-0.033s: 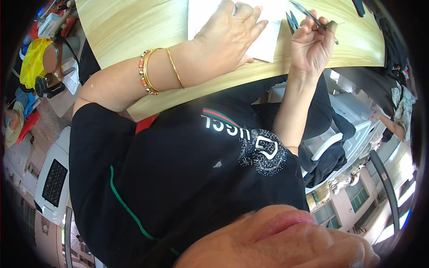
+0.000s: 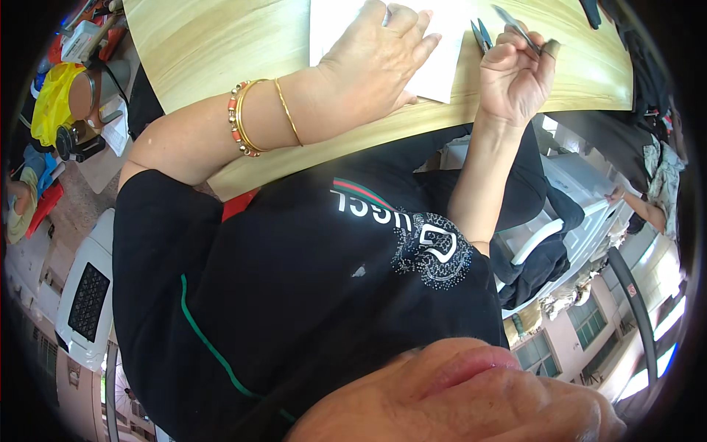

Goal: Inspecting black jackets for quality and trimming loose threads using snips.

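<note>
One wood-grain table [image 2: 213,44] fills the far part of the scene, its near edge running just in front of the person's black shirt [image 2: 294,243]. A white sheet [image 2: 442,74] lies on it, close to that edge, and the left hand [image 2: 375,66] lies across it, fingers bent; I can't tell whether they pinch anything. Right of the sheet, the right hand [image 2: 515,81] is turned palm up, thumb and fingers pinching a slim metal tool [image 2: 515,26]. Dark blades [image 2: 484,34] stand in a V between hand and sheet. Open wood stretches left of the sheet to the table's left edge, with a smaller stretch right of the right hand. Beyond, a yellow bag [image 2: 53,103] sits at left; plastic boxes [image 2: 571,177] and another person's arm [image 2: 643,209] are at right.
</note>
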{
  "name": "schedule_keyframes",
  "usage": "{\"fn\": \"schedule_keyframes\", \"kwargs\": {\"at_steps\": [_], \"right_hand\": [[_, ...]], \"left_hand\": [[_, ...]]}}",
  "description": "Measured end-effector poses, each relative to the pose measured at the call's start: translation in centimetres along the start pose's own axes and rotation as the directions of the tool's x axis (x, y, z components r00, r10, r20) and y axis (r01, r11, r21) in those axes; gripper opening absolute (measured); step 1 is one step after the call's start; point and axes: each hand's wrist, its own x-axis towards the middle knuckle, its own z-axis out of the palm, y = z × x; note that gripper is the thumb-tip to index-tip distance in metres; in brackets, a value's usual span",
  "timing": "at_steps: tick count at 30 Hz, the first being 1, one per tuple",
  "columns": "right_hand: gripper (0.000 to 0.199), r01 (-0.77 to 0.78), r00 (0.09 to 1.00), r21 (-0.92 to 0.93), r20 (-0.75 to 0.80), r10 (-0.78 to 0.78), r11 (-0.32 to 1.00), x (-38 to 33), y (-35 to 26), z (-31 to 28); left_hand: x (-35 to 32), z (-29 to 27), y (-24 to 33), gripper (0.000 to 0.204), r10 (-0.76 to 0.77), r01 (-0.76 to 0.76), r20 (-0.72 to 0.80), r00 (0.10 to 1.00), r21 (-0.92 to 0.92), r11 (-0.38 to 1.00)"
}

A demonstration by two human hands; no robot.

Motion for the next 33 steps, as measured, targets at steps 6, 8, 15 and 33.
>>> {"fn": "schedule_keyframes", "kwargs": {"at_steps": [6,8,15,33], "right_hand": [[0.026,-0.240,0.931,-0.020,0.279,0.236,0.971,-0.1,-1.7,-2.3],[0.018,-0.168,0.957,-0.128,0.217,0.193,0.978,-0.6,-1.3,-2.3],[0.053,0.050,0.957,-0.376,0.282,0.063,0.925,0.3,-0.2,-2.7],[0.013,0.239,0.944,-0.864,0.099,-0.315,0.444,1.9,3.7,0.0]], "left_hand": [[0.1,-0.5,-0.3,0.069,0.022,-0.022,0.010,1.000,-0.003,1.000],[-0.2,-0.4,-0.4,0.070,0.007,-0.006,-0.064,0.998,0.009,1.000],[0.1,-0.8,-0.3,0.071,0.025,-0.024,-0.024,0.999,0.052,0.998],[0.4,-0.7,-0.5,0.072,-0.025,0.022,-0.062,0.998,-0.056,0.998]]}}
